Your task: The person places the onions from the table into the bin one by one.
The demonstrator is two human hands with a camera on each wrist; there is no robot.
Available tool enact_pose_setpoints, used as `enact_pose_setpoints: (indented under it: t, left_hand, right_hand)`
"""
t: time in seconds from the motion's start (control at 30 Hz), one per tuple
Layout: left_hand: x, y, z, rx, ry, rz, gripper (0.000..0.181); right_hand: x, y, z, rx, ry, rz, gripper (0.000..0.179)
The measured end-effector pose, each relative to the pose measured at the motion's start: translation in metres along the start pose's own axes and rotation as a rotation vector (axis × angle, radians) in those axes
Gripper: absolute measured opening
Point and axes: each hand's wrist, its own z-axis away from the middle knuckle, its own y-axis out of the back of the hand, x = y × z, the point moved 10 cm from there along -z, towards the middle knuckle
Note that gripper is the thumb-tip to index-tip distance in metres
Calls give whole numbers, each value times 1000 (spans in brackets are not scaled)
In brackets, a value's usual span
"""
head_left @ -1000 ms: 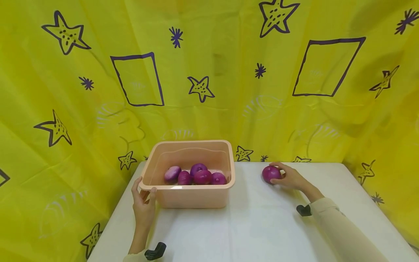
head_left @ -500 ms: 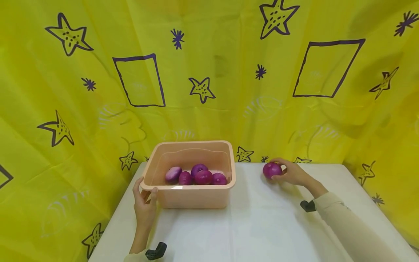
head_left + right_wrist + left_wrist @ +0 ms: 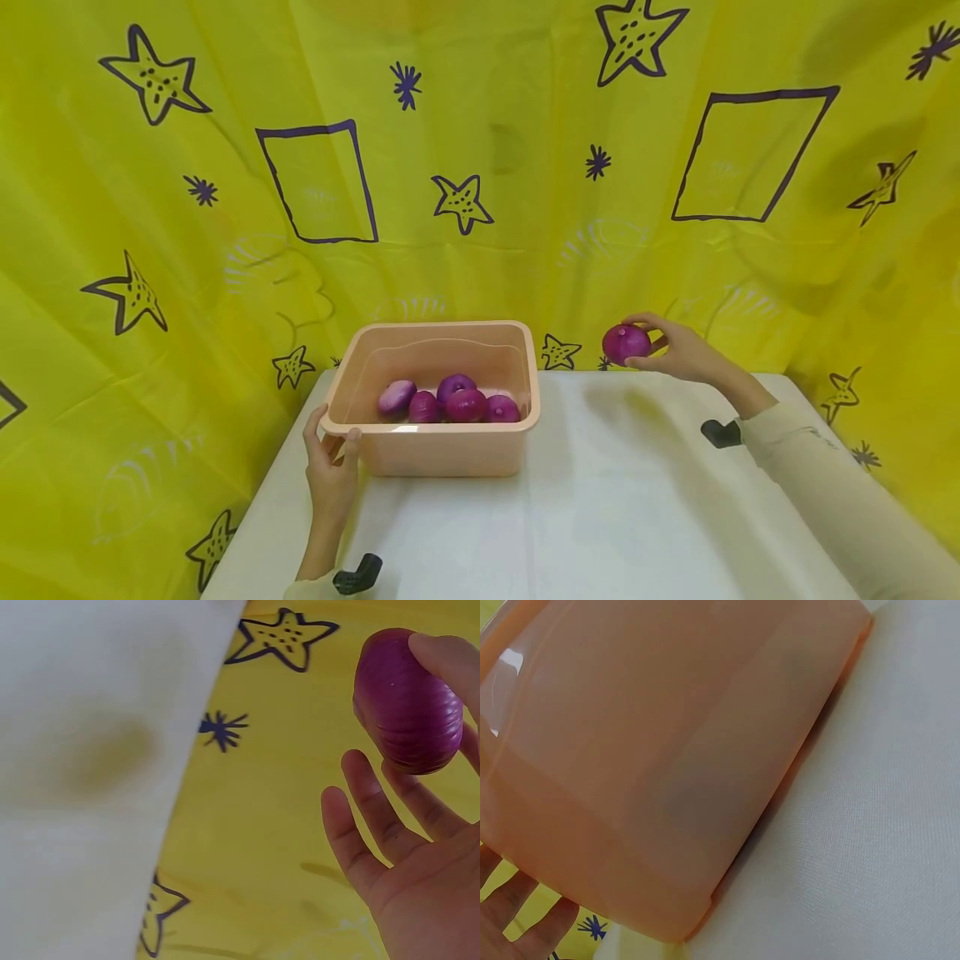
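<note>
My right hand (image 3: 678,350) holds a purple-red onion (image 3: 626,344) up above the back of the table, thumb and fingers on its sides. In the right wrist view the onion (image 3: 409,705) is pinched by the thumb, with other fingers spread below it. My left hand (image 3: 332,475) grips the front left corner of a peach plastic basin (image 3: 442,454), thumb over the rim. Several onions (image 3: 466,406) lie inside the basin. The left wrist view shows the basin's wall (image 3: 667,750) close up and a few fingers (image 3: 544,930) at its edge.
A white-covered table (image 3: 600,517) carries the basin on its left half. Behind it and at the sides hangs a yellow curtain (image 3: 517,275) with drawn stars and frames. The onion's shadow falls on the cloth below it.
My right hand has lifted the onion up off the table, at the back right. The left hand and the basin have stayed in place.
</note>
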Motion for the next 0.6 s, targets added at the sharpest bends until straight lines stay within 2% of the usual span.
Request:
enact_pose_setpoints:
  t: [0.27, 0.43, 0.6]
  left_hand:
    - [0, 0, 0, 2, 5, 0, 65]
    - [0, 0, 0, -2, 4, 3, 64]
    - [-1, 0, 0, -2, 5, -2, 64]
  right_hand:
    - [-25, 20, -9, 4, 6, 31, 65]
    - [-32, 21, -14, -1, -15, 47, 66]
    - [-47, 17, -26, -20, 5, 75, 65]
